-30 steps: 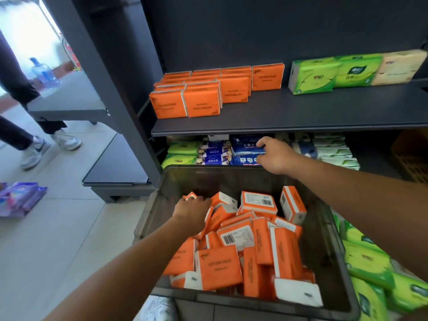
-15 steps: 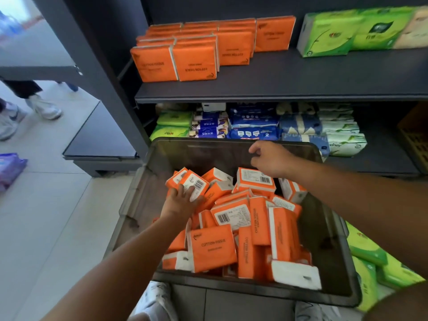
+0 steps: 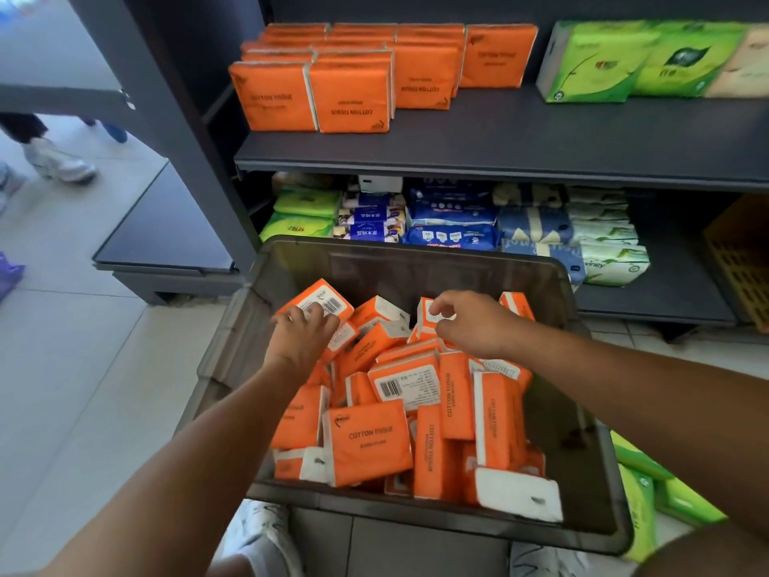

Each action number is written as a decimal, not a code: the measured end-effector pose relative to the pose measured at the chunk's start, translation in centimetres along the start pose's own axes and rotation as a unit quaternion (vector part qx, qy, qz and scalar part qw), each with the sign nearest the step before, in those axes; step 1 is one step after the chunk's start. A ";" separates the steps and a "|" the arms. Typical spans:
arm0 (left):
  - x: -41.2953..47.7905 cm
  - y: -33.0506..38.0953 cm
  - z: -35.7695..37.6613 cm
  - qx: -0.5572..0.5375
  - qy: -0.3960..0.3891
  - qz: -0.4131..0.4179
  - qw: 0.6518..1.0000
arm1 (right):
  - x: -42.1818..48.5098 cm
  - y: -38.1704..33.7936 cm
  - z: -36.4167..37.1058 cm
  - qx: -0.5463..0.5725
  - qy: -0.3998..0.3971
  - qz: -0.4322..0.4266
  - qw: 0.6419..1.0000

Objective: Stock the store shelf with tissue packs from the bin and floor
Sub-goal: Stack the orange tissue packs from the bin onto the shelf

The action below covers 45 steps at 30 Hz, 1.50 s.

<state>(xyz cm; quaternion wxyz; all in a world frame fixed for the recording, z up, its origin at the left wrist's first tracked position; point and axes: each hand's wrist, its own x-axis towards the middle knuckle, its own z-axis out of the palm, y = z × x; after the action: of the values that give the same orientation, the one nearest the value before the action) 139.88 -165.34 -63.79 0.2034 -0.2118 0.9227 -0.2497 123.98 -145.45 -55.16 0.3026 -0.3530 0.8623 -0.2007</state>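
Pick step, in the bin point(image 3: 416, 260). Left hand point(image 3: 301, 333) grips an orange pack point(image 3: 322, 299) at the pile's 10 o'clock, barcode up. Right hand point(image 3: 472, 322), at 1 o'clock, appears to pinch the top edge of a second pack point(image 3: 426, 326); thumb partly hidden. Bin approx. half full. Next, prob.: lift both w/o dragging neighbours, then up to the upper shelf point(image 3: 541, 139) at 12, beside the orange rows point(image 3: 353, 89).

Daylight from upper left; floor point(image 3: 70, 389) washed pale; lower shelf point(image 3: 666, 293) shadowed; edges bowed, slightly soft.
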 end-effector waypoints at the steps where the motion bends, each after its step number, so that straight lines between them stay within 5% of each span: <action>1: 0.1 -0.2 -0.1 -0.002 0.000 -0.001 1.000 | -0.1 -0.1 0.1 0.001 -0.001 -0.002 1.000; 7: 0.2 -2.2 -1.9 -0.161 0.023 -0.006 0.987 | -0.6 -0.6 1.0 -0.017 -0.021 -0.032 0.999; 13: -1.0 -7.1 -5.0 -0.421 0.078 -0.043 0.903 | -1.0 -0.9 2.3 -0.106 -0.109 -0.101 0.983; 18: -2.4 -9.5 -7.2 -0.490 0.111 -0.057 0.863 | -2.0 -2.8 5.5 -0.332 -0.152 -0.198 0.909; 23: -4.1 -10.6 -10.1 -0.548 0.132 -0.051 0.824 | -3.2 -3.1 9.1 -0.444 -0.209 -0.194 0.849; 37: -5.6 -13.1 -13.8 -0.779 0.134 -0.151 0.594 | -5.4 -0.1 11.0 -0.311 -0.148 -0.177 0.922; 45: -4.5 -14.1 -14.6 -0.823 0.088 -0.175 0.533 | -5.8 -0.7 9.6 -0.275 -0.139 -0.161 0.938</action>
<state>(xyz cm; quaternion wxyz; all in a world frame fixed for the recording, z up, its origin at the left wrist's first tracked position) 140.62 -168.70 -43.27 -0.1904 -0.4195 0.6780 0.5727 134.00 -142.98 -59.67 0.2738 -0.5814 0.7646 0.0493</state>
